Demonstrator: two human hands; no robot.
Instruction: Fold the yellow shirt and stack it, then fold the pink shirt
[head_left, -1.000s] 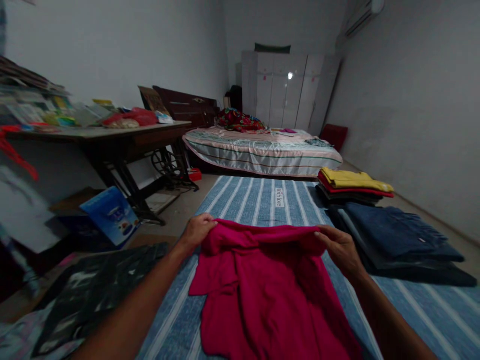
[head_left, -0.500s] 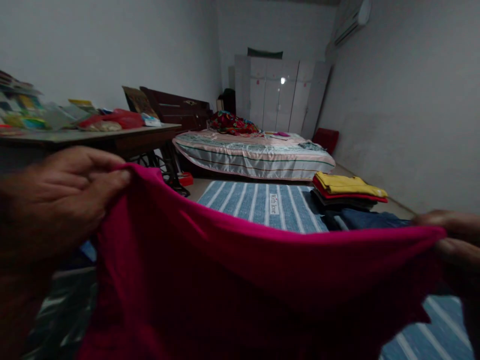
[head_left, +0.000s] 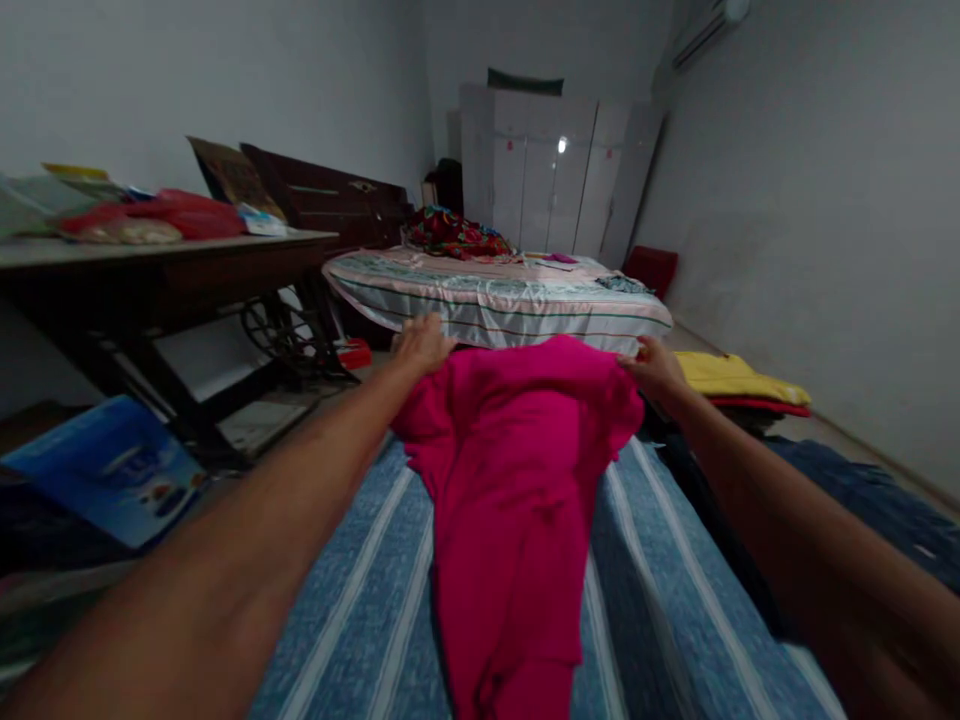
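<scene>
A bright pink short-sleeved shirt (head_left: pixel 525 470) stretches away from me over a blue cloth with white stripes (head_left: pixel 360 570). My left hand (head_left: pixel 422 343) pinches its far left corner, near one shoulder. At the far right corner, my right hand (head_left: pixel 654 366) grips the other shoulder between thumb and fingers. The near part of the shirt lies on the striped cloth, bunched and creased. Both arms reach forward, one on each side of the garment.
Folded clothes with a yellow one (head_left: pixel 739 378) on top are stacked at right, beside dark blue jeans (head_left: pixel 862 490). A blue box (head_left: pixel 112 470) stands at left, below a sewing-machine table (head_left: pixel 225 255). Beyond is a bed (head_left: pixel 510 300) before a wardrobe (head_left: pixel 547 180).
Both hands have moved forward, away from me, carrying the shirt's top edge out. The shirt, earlier held up close across the view, now lies lengthwise over the striped cloth.
</scene>
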